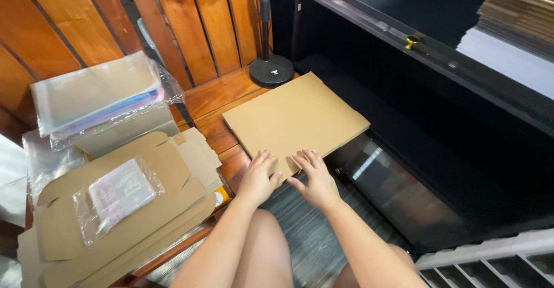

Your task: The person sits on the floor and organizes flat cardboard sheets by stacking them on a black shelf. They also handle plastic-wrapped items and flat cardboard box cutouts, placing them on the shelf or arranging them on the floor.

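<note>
Both forearms are bare from elbow to wrist, with no sleeve showing. The left hand (258,178) and right hand (316,181) wear no gloves, rings, watch or bracelet. At the bottom centre of the frame, bare knees show, uncovered by cloth.

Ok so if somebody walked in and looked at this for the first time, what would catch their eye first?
Most likely the flat brown cardboard piece in the middle, lying on the wooden surface, with the left hand and right hand pressed side by side on its near edge. Next, at left, the stack of unfolded cardboard box blanks with a small clear plastic packet on top, and clear plastic bags piled behind it.
</note>
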